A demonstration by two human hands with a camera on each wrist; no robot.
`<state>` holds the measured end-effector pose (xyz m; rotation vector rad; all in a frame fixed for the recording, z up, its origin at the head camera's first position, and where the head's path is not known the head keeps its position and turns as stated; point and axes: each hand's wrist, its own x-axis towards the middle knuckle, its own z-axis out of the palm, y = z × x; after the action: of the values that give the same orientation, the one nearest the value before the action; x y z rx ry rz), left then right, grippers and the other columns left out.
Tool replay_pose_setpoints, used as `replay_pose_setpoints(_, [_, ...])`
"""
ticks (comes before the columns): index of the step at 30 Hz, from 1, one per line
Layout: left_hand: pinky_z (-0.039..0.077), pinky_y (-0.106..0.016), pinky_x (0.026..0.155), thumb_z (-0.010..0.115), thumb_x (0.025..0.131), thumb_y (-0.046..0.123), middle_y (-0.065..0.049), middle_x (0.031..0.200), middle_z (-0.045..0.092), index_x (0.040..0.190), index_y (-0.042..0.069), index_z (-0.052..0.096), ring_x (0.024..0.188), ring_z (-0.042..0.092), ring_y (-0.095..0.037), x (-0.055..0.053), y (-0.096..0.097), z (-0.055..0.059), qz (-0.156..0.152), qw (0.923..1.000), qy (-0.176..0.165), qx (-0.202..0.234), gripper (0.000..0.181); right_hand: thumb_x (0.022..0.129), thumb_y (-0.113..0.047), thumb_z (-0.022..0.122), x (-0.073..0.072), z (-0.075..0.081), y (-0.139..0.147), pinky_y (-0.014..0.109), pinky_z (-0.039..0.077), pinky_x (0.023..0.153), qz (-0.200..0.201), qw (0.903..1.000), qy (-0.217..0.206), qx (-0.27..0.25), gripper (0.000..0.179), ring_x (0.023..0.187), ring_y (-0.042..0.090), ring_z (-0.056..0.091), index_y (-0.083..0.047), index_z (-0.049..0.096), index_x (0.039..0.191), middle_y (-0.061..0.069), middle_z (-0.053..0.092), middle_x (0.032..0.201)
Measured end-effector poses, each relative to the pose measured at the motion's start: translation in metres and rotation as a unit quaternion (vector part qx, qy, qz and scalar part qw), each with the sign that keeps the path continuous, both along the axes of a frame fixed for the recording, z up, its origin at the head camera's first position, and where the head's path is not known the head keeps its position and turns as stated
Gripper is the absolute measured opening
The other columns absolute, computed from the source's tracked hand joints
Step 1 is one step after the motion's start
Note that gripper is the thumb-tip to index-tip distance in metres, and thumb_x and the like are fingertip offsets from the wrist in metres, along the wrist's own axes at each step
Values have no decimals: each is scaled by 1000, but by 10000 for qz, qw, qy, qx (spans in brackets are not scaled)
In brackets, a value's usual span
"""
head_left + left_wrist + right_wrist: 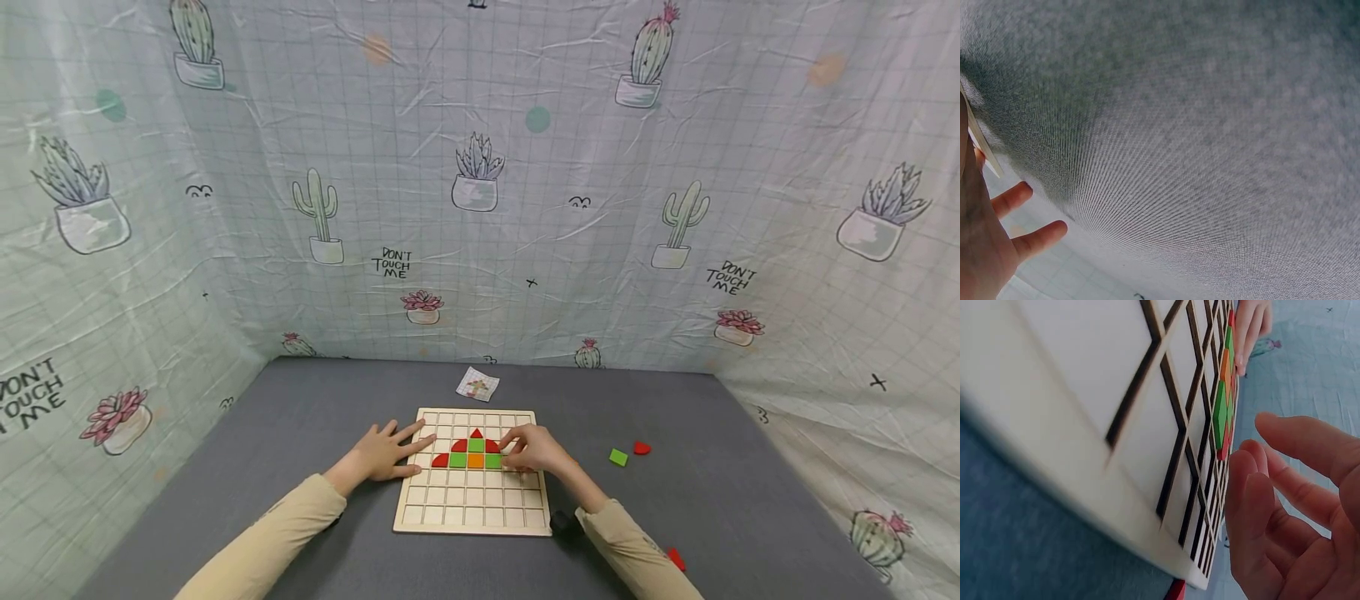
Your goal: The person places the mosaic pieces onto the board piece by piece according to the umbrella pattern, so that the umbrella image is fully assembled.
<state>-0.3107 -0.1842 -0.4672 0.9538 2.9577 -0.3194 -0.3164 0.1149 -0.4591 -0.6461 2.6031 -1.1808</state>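
Note:
A wooden grid board (471, 518) lies on the table, bearing flat pieces in a stepped shape: a red triangle (477, 433) on top, red curved pieces (440, 461) at the sides, green squares (457, 461) and one orange square (476, 460). My left hand (384, 452) rests at the board's left edge with fingers spread. Over the right end of the shape is my right hand (531, 448), fingertips right beside the red and green pieces. In the right wrist view its fingers (1300, 440) are bent, the thumb apart from the forefinger, and nothing shows between them.
Right of the board lie a loose green square (618, 457) and a red piece (642, 448). Another red piece (677, 559) is beside my right sleeve. A small black object (562, 522) sits at the board's lower right corner. Behind the board lies a pattern card (477, 384).

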Motion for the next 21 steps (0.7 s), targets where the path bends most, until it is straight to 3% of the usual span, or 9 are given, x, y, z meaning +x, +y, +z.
replay_pose_setpoints(5, [35, -57, 91, 37, 90, 53, -5, 147, 26, 141, 28, 28, 123, 37, -40, 0, 0, 0, -5, 10000, -48, -5, 58, 77, -10, 68, 4, 2, 6, 25, 45, 44, -9, 9999, 102, 110, 21, 47, 13, 53, -2, 66, 96, 9, 65, 69])
replay_pose_setpoints(13, [35, -58, 91, 39, 89, 53, -5, 146, 27, 140, 28, 29, 122, 37, -40, 0, -1, -1, -43, 9999, -58, 106, 58, 77, -8, 67, 11, 5, 19, 24, 43, 43, 221, 9989, 406, 103, 21, 46, 24, 57, 1, 65, 96, 12, 65, 68])
replay_pose_setpoints(21, [34, -58, 92, 39, 89, 52, -5, 147, 27, 140, 27, 29, 123, 37, -40, 1, -2, -1, -48, 9999, -86, 130, 57, 78, -10, 67, 23, 8, 45, 22, 39, 41, 184, 9981, 575, 82, 22, 42, 7, 44, 3, 64, 96, 11, 61, 64])
